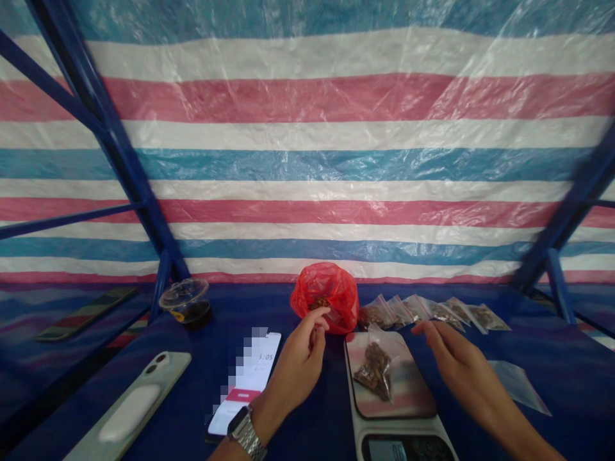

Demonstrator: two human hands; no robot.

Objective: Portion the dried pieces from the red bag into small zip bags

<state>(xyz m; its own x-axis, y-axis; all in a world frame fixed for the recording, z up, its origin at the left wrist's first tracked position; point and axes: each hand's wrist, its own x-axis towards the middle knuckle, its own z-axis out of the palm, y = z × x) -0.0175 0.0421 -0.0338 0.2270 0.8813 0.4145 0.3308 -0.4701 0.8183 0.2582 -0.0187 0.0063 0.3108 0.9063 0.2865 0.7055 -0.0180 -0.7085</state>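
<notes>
My left hand, with a metal-band watch on its wrist, is at the near rim of a red plastic bag. Its fingers are loosely curled, the thumb apart from the index finger, with nothing visible in them. Brown dried pieces lie inside the red bag. Right of the kitchen scale hovers my right hand, fingers together and apparently holding nothing. A clear zip bag of brown pieces rests on the scale's plate. The lit display is partly cut off.
Several filled zip bags lie in a row behind the scale. A flat zip bag is under my right forearm's far side. Left are a lit phone, a pale phone and a clear tub with dark contents. Blue frame bars flank the table.
</notes>
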